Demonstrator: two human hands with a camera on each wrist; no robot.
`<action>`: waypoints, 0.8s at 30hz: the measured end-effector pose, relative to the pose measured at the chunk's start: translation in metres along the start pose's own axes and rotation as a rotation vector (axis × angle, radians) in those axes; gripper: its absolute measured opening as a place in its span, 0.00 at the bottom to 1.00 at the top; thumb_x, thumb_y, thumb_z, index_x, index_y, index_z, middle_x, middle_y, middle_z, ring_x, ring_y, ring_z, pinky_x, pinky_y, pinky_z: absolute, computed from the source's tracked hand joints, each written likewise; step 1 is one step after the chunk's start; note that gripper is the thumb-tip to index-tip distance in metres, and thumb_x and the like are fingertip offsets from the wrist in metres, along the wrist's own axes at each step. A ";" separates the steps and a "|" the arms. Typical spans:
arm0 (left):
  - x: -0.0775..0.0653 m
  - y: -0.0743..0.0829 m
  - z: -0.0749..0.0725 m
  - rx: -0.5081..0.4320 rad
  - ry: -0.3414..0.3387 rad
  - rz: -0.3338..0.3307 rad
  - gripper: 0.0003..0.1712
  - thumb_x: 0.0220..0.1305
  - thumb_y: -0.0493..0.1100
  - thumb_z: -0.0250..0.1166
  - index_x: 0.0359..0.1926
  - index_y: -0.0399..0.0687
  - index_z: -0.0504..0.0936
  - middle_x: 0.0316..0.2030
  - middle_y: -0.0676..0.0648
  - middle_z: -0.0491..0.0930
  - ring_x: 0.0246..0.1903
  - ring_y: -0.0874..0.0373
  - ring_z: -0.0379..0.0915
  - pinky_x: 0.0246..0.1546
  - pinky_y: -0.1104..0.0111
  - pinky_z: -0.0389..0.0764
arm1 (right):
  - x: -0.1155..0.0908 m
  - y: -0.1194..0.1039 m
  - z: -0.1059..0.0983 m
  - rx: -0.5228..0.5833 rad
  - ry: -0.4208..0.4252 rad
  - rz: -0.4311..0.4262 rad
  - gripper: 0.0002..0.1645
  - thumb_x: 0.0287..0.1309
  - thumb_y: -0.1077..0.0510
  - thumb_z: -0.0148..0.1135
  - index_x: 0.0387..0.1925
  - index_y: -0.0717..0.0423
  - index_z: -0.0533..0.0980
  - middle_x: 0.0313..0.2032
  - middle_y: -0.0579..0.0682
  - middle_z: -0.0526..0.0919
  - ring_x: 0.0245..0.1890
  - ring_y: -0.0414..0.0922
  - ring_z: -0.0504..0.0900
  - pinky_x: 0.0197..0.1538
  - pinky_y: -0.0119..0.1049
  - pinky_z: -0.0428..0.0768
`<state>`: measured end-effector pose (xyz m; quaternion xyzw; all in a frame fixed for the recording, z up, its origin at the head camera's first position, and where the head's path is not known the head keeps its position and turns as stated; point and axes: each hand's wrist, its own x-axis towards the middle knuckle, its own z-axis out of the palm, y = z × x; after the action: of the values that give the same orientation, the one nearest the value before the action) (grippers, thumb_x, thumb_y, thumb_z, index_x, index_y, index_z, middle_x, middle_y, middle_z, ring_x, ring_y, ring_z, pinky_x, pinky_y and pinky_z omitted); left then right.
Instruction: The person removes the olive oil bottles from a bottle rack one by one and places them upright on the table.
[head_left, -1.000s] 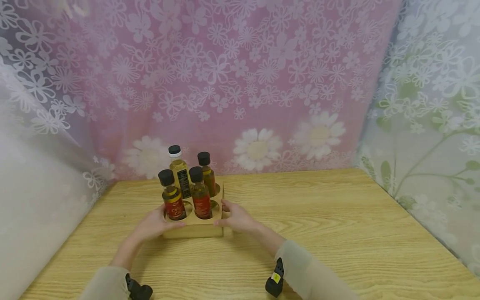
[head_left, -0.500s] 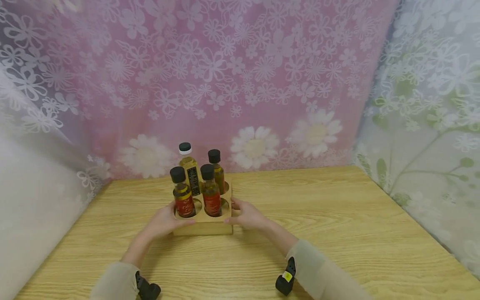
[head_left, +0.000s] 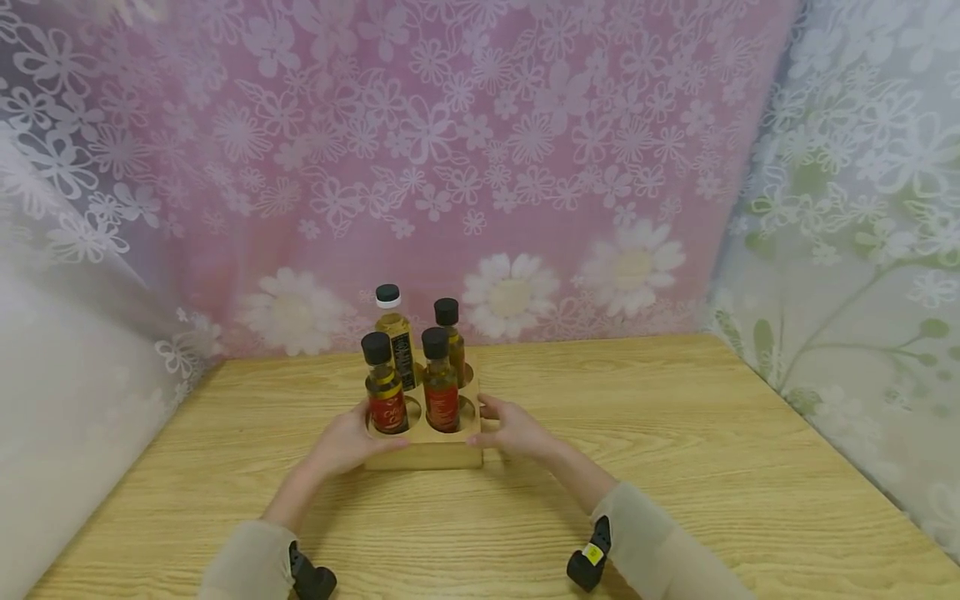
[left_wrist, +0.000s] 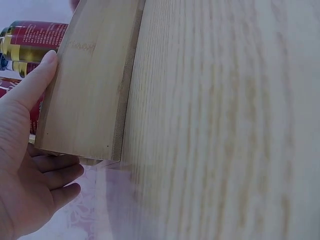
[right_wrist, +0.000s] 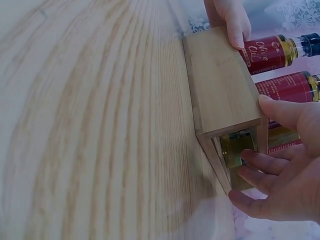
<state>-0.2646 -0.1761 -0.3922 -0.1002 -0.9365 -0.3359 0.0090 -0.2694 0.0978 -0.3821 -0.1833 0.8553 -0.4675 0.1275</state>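
Note:
A wooden bottle rack [head_left: 423, 456] with round holes stands on the table, gripped at its two ends. My left hand [head_left: 351, 439] holds the left end, thumb along the front top edge. At the right end my right hand [head_left: 517, 430] does the same; in the right wrist view its fingers [right_wrist: 260, 172] lie at the rack's open side. Two red-labelled olive oil bottles [head_left: 388, 407] [head_left: 442, 406] with black caps fill the front holes. Behind them stand a taller clear bottle [head_left: 396, 332] of pale oil, its cap black over a white band, and another dark-capped bottle [head_left: 457, 350].
The wood-grain table [head_left: 675, 450] extends on both sides of the rack. A pink floral curtain [head_left: 510, 167] hangs along its back edge, with pale floral sheets [head_left: 862, 250] at the sides. A black wrist camera [head_left: 588, 562] is strapped on each sleeve.
Both hands have moved the rack and its bottles to the right along the table, still holding both ends. The head view has shifted slightly.

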 end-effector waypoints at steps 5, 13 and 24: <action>0.001 0.001 0.001 -0.029 -0.013 -0.008 0.60 0.44 0.66 0.70 0.67 0.34 0.57 0.54 0.33 0.73 0.52 0.40 0.71 0.48 0.50 0.73 | -0.001 -0.001 -0.002 -0.036 0.012 -0.005 0.49 0.52 0.53 0.67 0.68 0.65 0.53 0.60 0.64 0.68 0.61 0.58 0.65 0.61 0.54 0.63; 0.002 -0.002 0.002 -0.138 -0.054 -0.040 0.62 0.44 0.66 0.70 0.70 0.37 0.51 0.62 0.32 0.63 0.61 0.37 0.59 0.55 0.45 0.65 | 0.000 -0.002 -0.003 -0.066 0.066 -0.008 0.48 0.52 0.47 0.67 0.67 0.63 0.57 0.59 0.62 0.69 0.59 0.57 0.67 0.58 0.53 0.67; -0.002 -0.007 0.002 -0.184 -0.042 -0.072 0.63 0.45 0.66 0.69 0.71 0.38 0.49 0.66 0.33 0.56 0.63 0.36 0.53 0.57 0.43 0.62 | 0.006 -0.014 -0.010 -0.031 0.196 -0.064 0.41 0.54 0.49 0.66 0.66 0.59 0.62 0.59 0.57 0.71 0.59 0.56 0.69 0.58 0.54 0.68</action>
<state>-0.2640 -0.1806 -0.3981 -0.0741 -0.9047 -0.4184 -0.0317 -0.2759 0.0961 -0.3651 -0.1658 0.8645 -0.4738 0.0255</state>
